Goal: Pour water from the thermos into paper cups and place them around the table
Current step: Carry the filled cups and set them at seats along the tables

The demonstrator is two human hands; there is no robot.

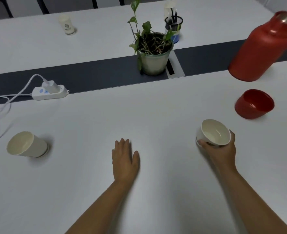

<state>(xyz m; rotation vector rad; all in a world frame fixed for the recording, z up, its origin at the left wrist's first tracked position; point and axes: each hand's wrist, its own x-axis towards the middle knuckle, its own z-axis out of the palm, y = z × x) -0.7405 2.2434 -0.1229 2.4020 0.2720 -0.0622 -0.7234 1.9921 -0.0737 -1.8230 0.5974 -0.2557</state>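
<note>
My right hand (221, 148) grips a white paper cup (214, 132) at the near right of the white table (156, 107); the cup holds some water. My left hand (125, 160) lies flat on the table with straight fingers, holding nothing. A second paper cup (27, 144) stands at the near left. The red thermos (264, 48) stands at the far right with its top off and its mouth showing. Its red lid (254, 103) rests on the table in front of it, opening upward. Two more paper cups stand on the far side, one (67, 25) at the left and one (168, 9) behind the pen holder.
A potted plant (152, 53) stands on the dark centre strip (97, 73), with a black mesh pen holder (174, 26) behind it. A white power strip (50, 92) with a plugged charger and trailing cables lies at the left. Chair legs show beyond the far edge.
</note>
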